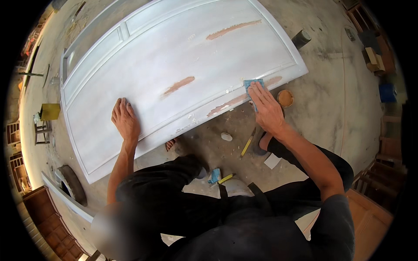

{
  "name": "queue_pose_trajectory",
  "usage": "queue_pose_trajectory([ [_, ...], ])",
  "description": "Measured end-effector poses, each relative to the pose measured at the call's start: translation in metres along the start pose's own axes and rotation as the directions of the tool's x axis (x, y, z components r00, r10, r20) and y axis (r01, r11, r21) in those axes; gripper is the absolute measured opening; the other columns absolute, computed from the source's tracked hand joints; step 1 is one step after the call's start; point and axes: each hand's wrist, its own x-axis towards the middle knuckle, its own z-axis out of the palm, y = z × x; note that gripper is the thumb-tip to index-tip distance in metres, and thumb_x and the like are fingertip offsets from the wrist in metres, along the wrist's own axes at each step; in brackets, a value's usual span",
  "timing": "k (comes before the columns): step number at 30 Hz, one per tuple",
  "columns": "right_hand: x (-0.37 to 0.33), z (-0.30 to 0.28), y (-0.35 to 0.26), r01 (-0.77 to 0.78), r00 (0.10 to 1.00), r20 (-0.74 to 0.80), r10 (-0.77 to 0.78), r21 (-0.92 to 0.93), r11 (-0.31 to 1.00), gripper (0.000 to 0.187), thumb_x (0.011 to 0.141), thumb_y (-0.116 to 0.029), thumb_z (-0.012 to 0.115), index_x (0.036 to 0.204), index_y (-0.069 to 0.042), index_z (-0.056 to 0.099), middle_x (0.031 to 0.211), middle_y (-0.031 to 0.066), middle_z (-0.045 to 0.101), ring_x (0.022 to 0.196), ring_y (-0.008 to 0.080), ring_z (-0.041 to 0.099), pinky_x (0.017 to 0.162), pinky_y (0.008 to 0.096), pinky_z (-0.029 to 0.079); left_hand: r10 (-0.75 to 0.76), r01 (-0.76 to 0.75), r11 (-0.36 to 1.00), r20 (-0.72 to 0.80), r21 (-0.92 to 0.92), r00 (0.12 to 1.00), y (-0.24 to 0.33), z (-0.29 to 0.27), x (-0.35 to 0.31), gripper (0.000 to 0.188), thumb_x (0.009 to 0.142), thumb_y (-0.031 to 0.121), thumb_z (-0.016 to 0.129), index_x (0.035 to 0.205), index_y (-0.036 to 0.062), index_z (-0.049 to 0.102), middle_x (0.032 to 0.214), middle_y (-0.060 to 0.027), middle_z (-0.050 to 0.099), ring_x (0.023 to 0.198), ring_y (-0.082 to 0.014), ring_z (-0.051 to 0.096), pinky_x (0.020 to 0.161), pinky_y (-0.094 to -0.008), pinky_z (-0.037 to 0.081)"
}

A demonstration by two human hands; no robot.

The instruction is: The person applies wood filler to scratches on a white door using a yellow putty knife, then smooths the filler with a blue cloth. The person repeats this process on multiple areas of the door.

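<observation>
A large white panelled board (156, 56), like a door, lies before me with brown filler patches on its face and near edge. My right hand (266, 106) presses a folded piece of blue sandpaper (253, 81) against the board's near edge, beside a long brown filler patch (230, 104). Fingers lie over the sheet, covering part of it. My left hand (126, 119) rests flat on the board's left part, holding nothing. Two more filler patches, one in the middle (179, 85) and one farther off (234, 29), show on the face.
A round tin of brown paste (285, 98) stands just right of my right hand. Between my feet lie a yellow-handled tool (248, 142), a white lump (226, 136) and another blue piece (214, 175). A dark cylinder (301, 39) stands beyond the board's right edge; a tyre (72, 185) lies left.
</observation>
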Motion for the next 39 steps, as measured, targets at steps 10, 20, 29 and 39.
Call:
queue_pose_trajectory([
  [10,0.027,0.030,-0.074,0.270,0.960,0.037,-0.278,0.153,0.951,0.058,0.086,-0.001,0.066,0.142,0.010,0.055,0.153,0.0242,0.053,0.148,0.0376,0.045,0.124,0.0501,0.036,0.058,-0.057,0.998,0.049,-0.019,0.997,0.006,-0.003,0.005,0.041,0.110,0.025,0.051,0.145,0.0044,0.056,0.153,-0.0163,0.053,0.143,-0.0348,0.045,0.119,-0.0493,0.032],
  [20,0.049,0.076,-0.170,0.311,0.949,-0.029,-0.315,0.269,0.912,0.055,0.087,0.001,0.062,0.141,0.011,0.056,0.153,0.0260,0.053,0.145,0.0384,0.049,0.124,0.0496,0.037,0.098,-0.091,0.992,0.092,-0.083,0.991,0.004,-0.002,0.004,0.042,0.110,0.025,0.052,0.146,0.0037,0.054,0.157,-0.0154,0.050,0.146,-0.0339,0.042,0.121,-0.0487,0.031],
  [29,-0.090,0.008,-0.050,0.000,0.965,0.248,-0.087,0.329,0.944,0.043,0.090,0.001,0.068,0.133,0.003,0.062,0.142,0.0212,0.063,0.130,0.0408,0.060,0.108,0.0509,0.048,0.152,-0.148,0.985,0.035,-0.094,0.988,-0.041,-0.026,-0.025,0.041,0.111,0.024,0.050,0.148,0.0065,0.056,0.157,-0.0121,0.052,0.147,-0.0307,0.045,0.123,-0.0455,0.030],
  [39,-0.182,0.161,-0.035,-0.866,0.396,0.480,0.783,-0.089,0.492,0.055,0.090,-0.038,0.074,0.116,0.009,0.065,0.094,0.0271,0.074,0.091,0.0453,0.073,0.082,0.0521,0.058,0.088,-0.083,0.995,0.097,-0.054,0.991,-0.032,-0.023,-0.023,0.043,0.111,0.022,0.049,0.150,0.0069,0.055,0.159,-0.0102,0.050,0.148,-0.0295,0.043,0.124,-0.0439,0.030],
])
